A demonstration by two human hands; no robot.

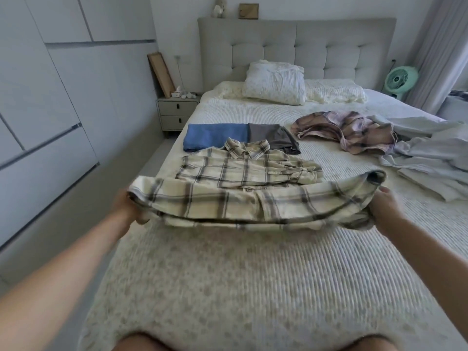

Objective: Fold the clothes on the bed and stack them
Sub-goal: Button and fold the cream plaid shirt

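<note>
Both hands held the cream plaid shirt (pixel 248 198) by its lower hem, lifted off the bed (pixel 228 274): the left hand (pixel 129 211) gripped one corner, the right hand (pixel 385 211) the other, fingers curled into the cloth. Just beyond the hands its collar half lay flat. Farther off sat folded blue (pixel 215 136) and grey (pixel 273 138) pieces; beyond the right hand, a crumpled pink plaid garment (pixel 347 129).

A pillow (pixel 274 83) leans on the headboard (pixel 296 49); nightstand (pixel 177 114) beside it, green fan (pixel 400 81) far right
</note>
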